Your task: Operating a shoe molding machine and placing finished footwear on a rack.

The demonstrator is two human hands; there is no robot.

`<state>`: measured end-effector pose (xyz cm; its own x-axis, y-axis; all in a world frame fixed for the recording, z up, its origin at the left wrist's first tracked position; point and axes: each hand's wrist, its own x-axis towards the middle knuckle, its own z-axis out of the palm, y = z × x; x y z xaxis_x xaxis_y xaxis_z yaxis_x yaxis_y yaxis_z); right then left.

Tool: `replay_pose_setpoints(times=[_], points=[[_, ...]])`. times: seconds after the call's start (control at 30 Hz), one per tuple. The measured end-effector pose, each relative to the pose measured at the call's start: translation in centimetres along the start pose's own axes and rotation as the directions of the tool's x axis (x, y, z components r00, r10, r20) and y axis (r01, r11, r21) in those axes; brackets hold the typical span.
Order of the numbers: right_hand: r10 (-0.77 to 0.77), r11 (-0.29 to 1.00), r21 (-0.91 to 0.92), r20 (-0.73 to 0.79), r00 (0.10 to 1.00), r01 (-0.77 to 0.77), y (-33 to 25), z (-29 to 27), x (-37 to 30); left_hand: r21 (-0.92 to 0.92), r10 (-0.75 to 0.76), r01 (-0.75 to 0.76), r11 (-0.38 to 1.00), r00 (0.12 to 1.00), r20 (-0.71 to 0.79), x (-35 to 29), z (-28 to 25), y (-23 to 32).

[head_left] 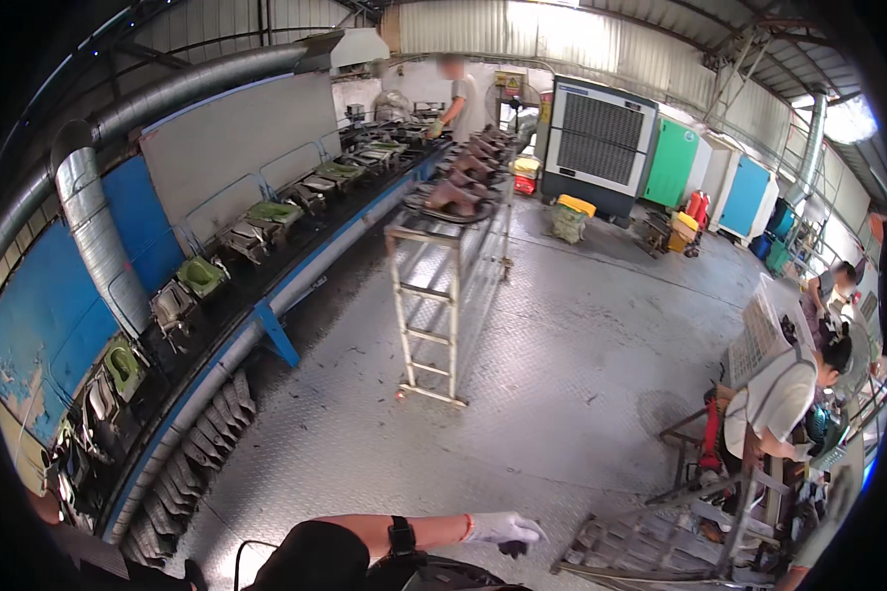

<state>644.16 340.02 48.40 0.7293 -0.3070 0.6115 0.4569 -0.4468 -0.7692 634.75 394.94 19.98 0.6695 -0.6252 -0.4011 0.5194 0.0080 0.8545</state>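
Observation:
My left hand (504, 528), in a whitish glove with an orange cuff, reaches across the lower middle of the view. Its fingers stretch to the right; the underside looks dark, and I make out nothing held. A dark watch (401, 534) is on that wrist. The nearest thing to these fingers is a metal slatted rack (601, 548), apart from them. At the lower right rim, what seems to be my right hand (826, 532) is a grey, blurred glove with an orange cuff. Its fingers are smeared, so their hold cannot be told.
A conveyor line (296, 281) carrying green and grey moulds (203, 277) runs along the left. A tall wheeled rack (426, 310) bears brown pieces (453, 197). One person (460, 103) stands beyond it; another (774, 399) bends at right near a white crate (759, 330).

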Motion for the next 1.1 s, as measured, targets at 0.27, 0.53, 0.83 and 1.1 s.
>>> replay_pose_setpoints(times=[0.27,0.53,0.83,1.1], points=[[0.278,0.870,-0.021,0.847,0.453,-0.493,-6.2,49.0,-21.2,-0.194,0.017,-0.120,0.974,0.886,-0.463,-18.8,-20.7,-2.1],[0.046,0.993,-0.091,0.894,-0.445,-0.081,-1.8,78.2,-39.7,-0.280,0.019,-0.345,0.896,0.660,-0.751,-29.6,-39.8,-4.5],[0.035,0.987,0.046,0.871,-0.490,0.153,-10.0,106.1,-40.3,-0.321,-0.304,0.014,0.947,0.360,-0.882,-38.8,-66.6,-12.3],[-0.017,0.943,0.185,0.855,-0.518,0.275,-16.1,129.2,-38.0,-0.474,-0.602,0.392,0.789,0.338,-0.723,-42.7,-88.2,-18.6]])
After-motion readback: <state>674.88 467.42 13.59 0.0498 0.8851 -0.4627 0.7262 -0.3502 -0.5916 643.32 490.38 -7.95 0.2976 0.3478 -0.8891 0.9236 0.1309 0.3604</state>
